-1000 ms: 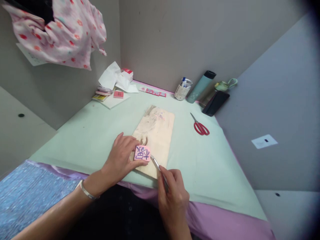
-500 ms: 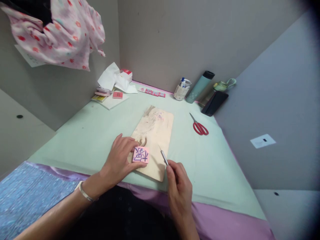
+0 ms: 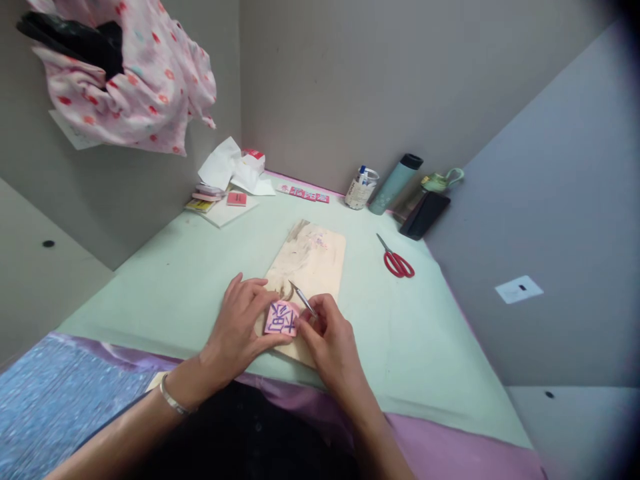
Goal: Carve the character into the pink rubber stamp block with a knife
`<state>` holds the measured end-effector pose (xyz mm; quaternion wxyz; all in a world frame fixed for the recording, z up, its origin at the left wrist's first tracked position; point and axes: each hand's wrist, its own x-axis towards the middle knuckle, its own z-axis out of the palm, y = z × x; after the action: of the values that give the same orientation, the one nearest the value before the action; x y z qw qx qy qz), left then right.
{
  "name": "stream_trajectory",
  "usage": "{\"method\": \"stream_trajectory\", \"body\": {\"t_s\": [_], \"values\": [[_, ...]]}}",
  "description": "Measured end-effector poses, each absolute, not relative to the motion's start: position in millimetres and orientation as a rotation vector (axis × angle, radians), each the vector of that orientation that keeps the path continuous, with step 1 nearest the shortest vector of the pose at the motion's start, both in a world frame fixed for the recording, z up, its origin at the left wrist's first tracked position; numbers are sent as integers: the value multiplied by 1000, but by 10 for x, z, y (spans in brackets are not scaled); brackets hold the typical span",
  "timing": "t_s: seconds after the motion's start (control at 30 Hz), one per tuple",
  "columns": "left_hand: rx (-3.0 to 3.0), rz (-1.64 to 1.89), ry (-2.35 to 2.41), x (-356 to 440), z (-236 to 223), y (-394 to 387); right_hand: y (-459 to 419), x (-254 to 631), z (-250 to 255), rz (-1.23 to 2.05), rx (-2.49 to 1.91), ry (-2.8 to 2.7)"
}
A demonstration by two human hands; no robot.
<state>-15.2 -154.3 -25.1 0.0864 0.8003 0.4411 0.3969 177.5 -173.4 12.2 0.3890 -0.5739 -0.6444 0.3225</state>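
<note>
Between the thumb and fingers of my left hand (image 3: 241, 320) is a pink rubber carving block (image 3: 281, 319) with dark purple character strokes on its top face. The block rests near the front end of a pale wooden board (image 3: 311, 263), which has dark smudges and small pink crumbs on it. My right hand (image 3: 327, 337) is closed around a slim silver craft knife (image 3: 303, 299), its thin tip pointing up and left past the block. The right thumb and fingertips are at the block's right edge; whether they press on it is hard to tell.
Red-handled scissors (image 3: 396, 260) lie right of the board. Along the back stand a pen tin (image 3: 361, 190), a teal flask (image 3: 396, 183), a dark phone-like slab (image 3: 425, 215) and a green-lidded bottle (image 3: 440, 180). Back left are crumpled tissues (image 3: 220, 163) and a small red block (image 3: 237, 199).
My right hand first drew back right from the block with the craft knife, then came in again to its right edge, knife tip now beyond it. My left hand keeps its hold.
</note>
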Motion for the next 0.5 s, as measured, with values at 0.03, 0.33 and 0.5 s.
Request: {"method": "stream_trajectory", "body": {"t_s": [0.03, 0.33, 0.5], "values": [[2381, 1186, 1313, -151, -251, -1544, -1736, 1772, 126, 813, -1460, -1645], [2340, 1202, 1320, -152, -279, -1529, -1699, 1848, 91, 854, -1426, -1604], [2328, 1174, 1326, -161, -290, -1518, -1664, 1984, 105, 740, -1478, -1513]]}}
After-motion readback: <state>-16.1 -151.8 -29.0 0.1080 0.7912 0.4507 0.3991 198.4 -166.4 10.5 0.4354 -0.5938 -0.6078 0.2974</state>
